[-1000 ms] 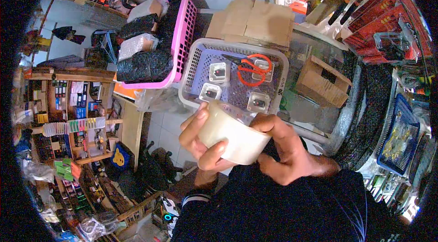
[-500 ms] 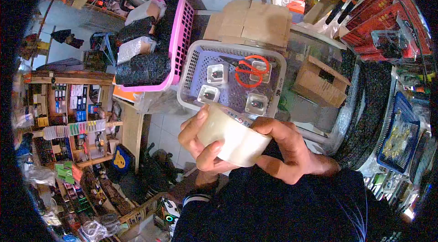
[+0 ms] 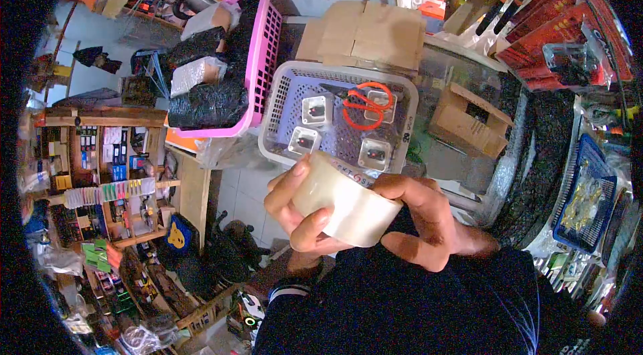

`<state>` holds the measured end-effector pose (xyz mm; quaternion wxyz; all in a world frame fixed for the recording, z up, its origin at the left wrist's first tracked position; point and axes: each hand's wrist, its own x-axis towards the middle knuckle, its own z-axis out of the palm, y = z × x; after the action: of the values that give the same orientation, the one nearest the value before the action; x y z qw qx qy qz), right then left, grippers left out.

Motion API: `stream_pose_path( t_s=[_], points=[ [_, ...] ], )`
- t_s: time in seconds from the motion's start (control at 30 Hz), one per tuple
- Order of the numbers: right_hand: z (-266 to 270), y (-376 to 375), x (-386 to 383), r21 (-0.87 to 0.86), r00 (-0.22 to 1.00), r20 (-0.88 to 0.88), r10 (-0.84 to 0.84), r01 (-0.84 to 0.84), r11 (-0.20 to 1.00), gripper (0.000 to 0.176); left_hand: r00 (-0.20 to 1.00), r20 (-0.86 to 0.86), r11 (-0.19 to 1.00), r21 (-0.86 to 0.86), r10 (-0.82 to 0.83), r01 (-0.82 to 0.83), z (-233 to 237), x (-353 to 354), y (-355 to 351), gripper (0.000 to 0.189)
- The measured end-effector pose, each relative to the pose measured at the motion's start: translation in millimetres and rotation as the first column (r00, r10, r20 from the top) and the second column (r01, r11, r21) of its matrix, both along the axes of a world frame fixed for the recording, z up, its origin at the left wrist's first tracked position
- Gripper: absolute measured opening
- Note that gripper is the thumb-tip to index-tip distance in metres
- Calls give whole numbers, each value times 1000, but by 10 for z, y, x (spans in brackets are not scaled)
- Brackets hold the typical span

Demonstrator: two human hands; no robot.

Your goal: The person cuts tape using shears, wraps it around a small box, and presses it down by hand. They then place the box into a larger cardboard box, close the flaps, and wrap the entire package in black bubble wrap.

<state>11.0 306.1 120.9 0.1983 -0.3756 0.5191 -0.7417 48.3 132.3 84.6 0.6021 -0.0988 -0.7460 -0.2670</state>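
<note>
A wide roll of clear tape [image 3: 348, 206] is held between my two hands, above the near edge of a light plastic basket [image 3: 266, 128]. My left hand [image 3: 298, 211] grips the roll's left side, fingers around it. On the right side, my right hand [image 3: 425, 221] has its forefinger and thumb bent against the roll's edge. Orange-handled scissors [image 3: 362, 126] lie in the basket among several small white square boxes, one of them [image 3: 313, 110] left of the scissors, each with a small dark item inside.
A pink basket [image 3: 268, 40] with wrapped parcels stands at the left. Flat cardboard [image 3: 372, 33] lies behind the light basket. An open carton [image 3: 469, 120] and a blue basket [image 3: 584, 197] are on the right. Wooden shelves [image 3: 114, 117] full of goods stand at far left.
The view has shifted slightly. The roll remains in my hands, and my right thumb sits a little lower, apart from the roll's lower edge.
</note>
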Motion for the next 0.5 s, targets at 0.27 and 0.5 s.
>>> stream_pose_path(
  t_s=[0.27, 0.5],
  points=[
    [-10, -3, 28, 48, 997, -55, -56, 58, 997, 42, 998, -7, 998, -3, -57, 57, 4, -3, -29, 66],
    [-43, 11, 10, 8, 992, -119, -51, 52, 999, 46, 999, -18, 999, -16, -43, 43, -17, 23, -56, 70]
  ],
)
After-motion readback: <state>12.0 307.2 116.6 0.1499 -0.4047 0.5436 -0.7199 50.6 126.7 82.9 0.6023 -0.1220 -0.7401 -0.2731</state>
